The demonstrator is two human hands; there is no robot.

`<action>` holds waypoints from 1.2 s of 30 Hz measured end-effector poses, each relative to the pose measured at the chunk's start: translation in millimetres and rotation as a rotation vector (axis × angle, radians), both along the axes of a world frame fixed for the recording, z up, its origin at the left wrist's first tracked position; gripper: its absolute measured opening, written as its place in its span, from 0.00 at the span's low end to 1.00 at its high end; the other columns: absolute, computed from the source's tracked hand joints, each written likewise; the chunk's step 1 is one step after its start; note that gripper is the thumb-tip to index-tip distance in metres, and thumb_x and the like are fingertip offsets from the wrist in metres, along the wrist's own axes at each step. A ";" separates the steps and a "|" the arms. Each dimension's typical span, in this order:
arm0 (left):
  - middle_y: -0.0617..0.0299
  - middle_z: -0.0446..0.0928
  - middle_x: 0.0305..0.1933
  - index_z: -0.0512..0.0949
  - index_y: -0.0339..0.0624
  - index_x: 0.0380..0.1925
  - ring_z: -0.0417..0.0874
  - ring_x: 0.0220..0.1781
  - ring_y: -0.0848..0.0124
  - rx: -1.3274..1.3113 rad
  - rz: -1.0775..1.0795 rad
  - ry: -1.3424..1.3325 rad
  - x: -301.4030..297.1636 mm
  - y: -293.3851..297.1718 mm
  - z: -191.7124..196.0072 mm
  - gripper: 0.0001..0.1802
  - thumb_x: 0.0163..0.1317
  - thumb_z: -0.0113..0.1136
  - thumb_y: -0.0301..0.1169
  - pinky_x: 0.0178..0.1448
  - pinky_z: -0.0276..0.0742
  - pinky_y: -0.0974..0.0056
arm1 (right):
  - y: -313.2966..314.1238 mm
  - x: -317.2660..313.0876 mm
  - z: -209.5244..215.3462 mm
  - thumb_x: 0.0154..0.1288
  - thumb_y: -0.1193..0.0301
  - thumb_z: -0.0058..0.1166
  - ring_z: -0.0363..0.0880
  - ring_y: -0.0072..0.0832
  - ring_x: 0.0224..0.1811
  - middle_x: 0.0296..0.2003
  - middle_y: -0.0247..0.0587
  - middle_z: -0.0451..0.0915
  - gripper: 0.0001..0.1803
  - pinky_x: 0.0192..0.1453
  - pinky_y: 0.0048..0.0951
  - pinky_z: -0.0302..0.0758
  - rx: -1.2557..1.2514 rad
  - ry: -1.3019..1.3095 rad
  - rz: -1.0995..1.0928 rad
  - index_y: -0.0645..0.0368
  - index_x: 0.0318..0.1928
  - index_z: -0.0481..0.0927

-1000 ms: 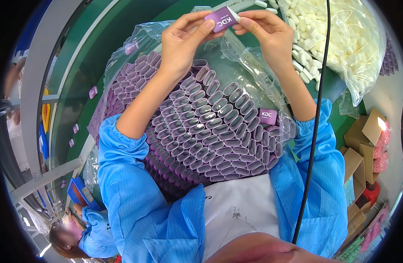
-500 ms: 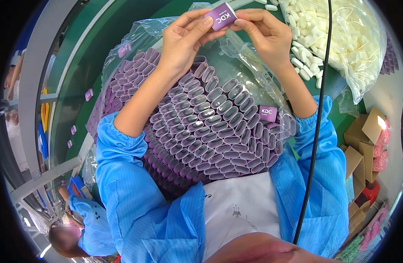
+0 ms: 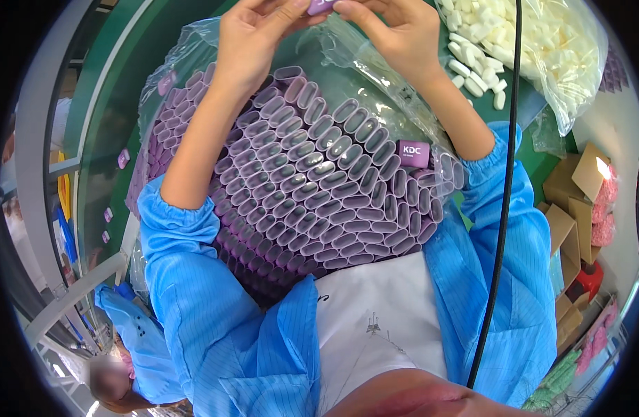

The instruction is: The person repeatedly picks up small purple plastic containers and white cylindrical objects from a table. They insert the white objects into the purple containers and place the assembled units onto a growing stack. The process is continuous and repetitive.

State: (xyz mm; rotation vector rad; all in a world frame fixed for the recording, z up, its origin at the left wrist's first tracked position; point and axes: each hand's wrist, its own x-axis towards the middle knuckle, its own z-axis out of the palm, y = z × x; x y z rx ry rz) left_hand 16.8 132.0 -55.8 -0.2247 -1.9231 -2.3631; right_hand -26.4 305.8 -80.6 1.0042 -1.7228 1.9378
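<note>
Both hands are at the far edge of the view, above a large pile of purple shells, and share one small purple plastic shell (image 3: 321, 6) between their fingertips. My left hand (image 3: 258, 31) pinches its left side, and my right hand (image 3: 397, 33) has thumb and fingers at its right side. The top of the held shell is cut off by the picture's edge. Below my wrists, many hollow oval purple shells (image 3: 318, 182) stand packed in rows with their openings up. One shell (image 3: 414, 153) lies on its side at the right of the pile, its printed face up.
Clear plastic sheeting (image 3: 375, 87) surrounds the pile on a green work surface (image 3: 142, 90). A bag of white oval pieces (image 3: 542, 48) sits far right, some spilled out. A black cable (image 3: 506, 194) hangs down the right side. Cardboard boxes (image 3: 577, 201) stand beyond; a co-worker's blue sleeve (image 3: 135, 340) shows lower left.
My hands, still on the purple shell, now sit farther up and slightly left, so the shell is partly cut off. The pile and the white pieces also sit a little higher and farther left.
</note>
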 end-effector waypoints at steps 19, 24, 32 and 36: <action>0.57 0.82 0.43 0.82 0.44 0.44 0.82 0.43 0.67 -1.730 0.662 0.036 -67.4 -170.8 -50.5 0.19 0.55 0.63 0.41 0.46 0.75 0.65 | 53.8 -96.1 -40.7 0.56 0.73 0.56 0.73 0.49 0.45 0.36 0.54 0.78 0.09 0.53 0.42 0.70 0.857 0.342 -0.681 0.65 0.35 0.82; 0.62 0.79 0.39 0.81 0.41 0.42 0.76 0.36 0.74 -1.335 -0.215 0.064 -4.3 -58.2 40.8 0.17 0.54 0.67 0.36 0.43 0.73 0.67 | 44.1 -103.8 -47.4 0.55 0.74 0.55 0.72 0.49 0.49 0.37 0.54 0.78 0.08 0.55 0.41 0.70 1.083 0.374 -0.705 0.66 0.34 0.82; 0.51 0.83 0.39 0.80 0.36 0.44 0.83 0.39 0.59 -1.256 -0.561 0.064 3.1 -40.1 26.5 0.19 0.51 0.66 0.30 0.45 0.78 0.61 | 43.3 -73.6 -15.5 0.58 0.76 0.54 0.78 0.44 0.37 0.36 0.50 0.79 0.08 0.43 0.37 0.75 0.718 0.203 -0.494 0.67 0.37 0.80; 0.57 0.82 0.38 0.80 0.39 0.45 0.82 0.38 0.68 -1.171 -0.472 0.046 2.4 -43.8 29.8 0.15 0.57 0.63 0.28 0.46 0.77 0.65 | 30.4 -44.6 7.7 0.63 0.74 0.55 0.76 0.27 0.25 0.33 0.39 0.79 0.11 0.31 0.27 0.74 0.431 -0.245 -0.164 0.65 0.45 0.77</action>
